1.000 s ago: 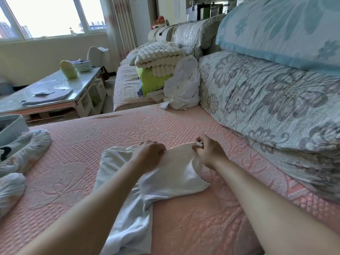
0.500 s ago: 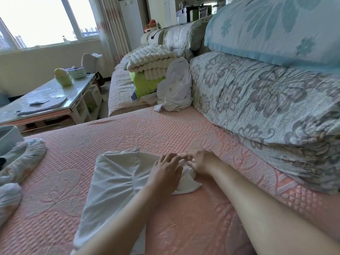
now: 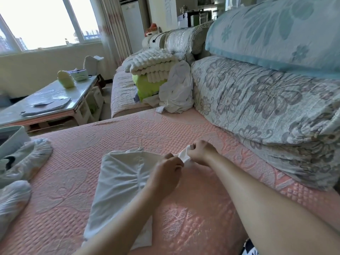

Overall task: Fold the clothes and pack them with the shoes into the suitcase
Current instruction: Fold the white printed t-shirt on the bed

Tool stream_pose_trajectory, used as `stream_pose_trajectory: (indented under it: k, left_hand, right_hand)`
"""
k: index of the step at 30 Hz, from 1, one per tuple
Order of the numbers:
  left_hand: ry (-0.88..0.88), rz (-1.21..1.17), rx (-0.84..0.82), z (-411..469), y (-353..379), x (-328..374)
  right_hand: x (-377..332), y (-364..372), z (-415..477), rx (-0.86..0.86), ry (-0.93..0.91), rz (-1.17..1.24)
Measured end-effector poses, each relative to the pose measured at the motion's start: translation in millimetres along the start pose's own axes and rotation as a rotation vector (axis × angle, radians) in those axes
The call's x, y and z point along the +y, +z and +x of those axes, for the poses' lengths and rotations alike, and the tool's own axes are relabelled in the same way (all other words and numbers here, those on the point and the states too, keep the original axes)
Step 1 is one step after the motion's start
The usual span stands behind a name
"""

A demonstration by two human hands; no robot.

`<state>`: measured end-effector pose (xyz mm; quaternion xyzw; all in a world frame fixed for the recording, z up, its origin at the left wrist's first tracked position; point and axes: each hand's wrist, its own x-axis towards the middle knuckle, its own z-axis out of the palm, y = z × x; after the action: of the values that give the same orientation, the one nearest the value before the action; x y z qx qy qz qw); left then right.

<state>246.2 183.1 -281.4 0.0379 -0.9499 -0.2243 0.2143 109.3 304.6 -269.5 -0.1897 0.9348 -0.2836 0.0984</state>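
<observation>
A white cloth (image 3: 121, 181) lies flat on the pink bed cover (image 3: 165, 129), a bit toward 7 o'clock from the middle of the view. Both hands are at its 2 o'clock corner. The left hand (image 3: 166, 174) has curled fingers that pinch the cloth's edge. The right hand (image 3: 200, 153) pinches a small bunched bit of the same cloth. A big flowery pillow (image 3: 257, 107) sits at 3 o'clock.

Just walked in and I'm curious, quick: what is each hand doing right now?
Left hand: closed, gripping an end of the white garment.
Right hand: closed, pinching that same end.
</observation>
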Motion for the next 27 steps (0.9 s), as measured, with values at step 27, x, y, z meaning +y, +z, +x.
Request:
stream_pose_trajectory:
  k: [27]
  left_hand:
    - [-0.688, 0.211, -0.159, -79, -156, -131]
  right_hand:
    - [-146, 110, -44, -0.080, -0.507, -0.242]
